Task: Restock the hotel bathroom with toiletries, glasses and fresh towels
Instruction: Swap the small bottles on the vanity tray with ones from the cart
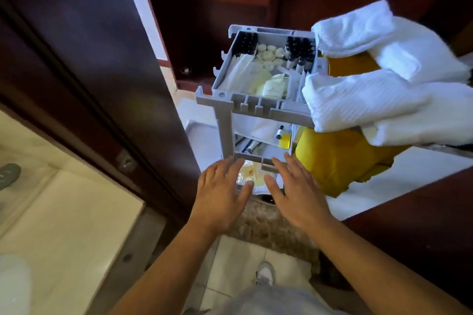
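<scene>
both hands open before the cart's low shelf

the dark wooden door [84, 64] fills nine to eleven o'clock, standing open, probably so the cart can sit at the threshold. fresh white towels [378, 100] lie folded at two to three o'clock across the top of a yellow bag [337, 161], where they are easy to lift off. the grey cart [225, 123] stands at twelve. its top tray [256, 106] sorts the toiletries by compartment, with small dark bottles [300, 51] at the back and pale sachets in front. at six o'clock the left hand [221, 197] and right hand [298, 197] hover side by side, fingers [236, 169] spread apart and holding nothing, likely reaching for stock on the lower shelf.
</scene>
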Demonstrator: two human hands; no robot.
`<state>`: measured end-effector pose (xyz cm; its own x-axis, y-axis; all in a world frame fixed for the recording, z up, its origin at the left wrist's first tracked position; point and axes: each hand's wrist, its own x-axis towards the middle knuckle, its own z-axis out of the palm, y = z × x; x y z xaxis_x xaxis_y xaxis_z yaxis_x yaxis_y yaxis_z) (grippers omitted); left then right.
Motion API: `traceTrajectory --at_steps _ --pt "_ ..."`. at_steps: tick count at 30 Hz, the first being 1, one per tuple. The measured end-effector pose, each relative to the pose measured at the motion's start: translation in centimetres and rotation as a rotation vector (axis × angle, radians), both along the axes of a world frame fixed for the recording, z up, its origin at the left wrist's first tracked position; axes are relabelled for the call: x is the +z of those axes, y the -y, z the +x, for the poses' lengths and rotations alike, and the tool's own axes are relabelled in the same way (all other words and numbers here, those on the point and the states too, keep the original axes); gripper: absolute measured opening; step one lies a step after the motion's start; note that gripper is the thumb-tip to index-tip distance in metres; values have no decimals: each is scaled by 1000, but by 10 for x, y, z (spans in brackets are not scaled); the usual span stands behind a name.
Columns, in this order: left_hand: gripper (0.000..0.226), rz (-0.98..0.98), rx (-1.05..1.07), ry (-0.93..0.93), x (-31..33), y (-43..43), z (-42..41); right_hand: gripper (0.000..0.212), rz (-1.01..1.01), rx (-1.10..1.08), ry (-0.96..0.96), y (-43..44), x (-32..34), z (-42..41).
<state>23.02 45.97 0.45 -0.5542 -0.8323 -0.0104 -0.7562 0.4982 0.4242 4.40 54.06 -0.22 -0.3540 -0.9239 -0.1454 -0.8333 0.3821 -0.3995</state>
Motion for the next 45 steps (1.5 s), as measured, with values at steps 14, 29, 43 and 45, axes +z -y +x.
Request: traceTrajectory --at_steps 14,29,43,45 --pt "63 -83 -28 -53 36 47 -111 74 -203 5 -68 38 57 -91" --pt "63 -57 -126 -35 42 163 -208 71 -248 -101 -167 136 62 -170" --pt "64 44 -291 44 20 340 -309 42 -68 -314 -241 297 43 -266" --pt "64 47 -314 71 14 364 -321 44 -18 -316 -227 315 40 -276"
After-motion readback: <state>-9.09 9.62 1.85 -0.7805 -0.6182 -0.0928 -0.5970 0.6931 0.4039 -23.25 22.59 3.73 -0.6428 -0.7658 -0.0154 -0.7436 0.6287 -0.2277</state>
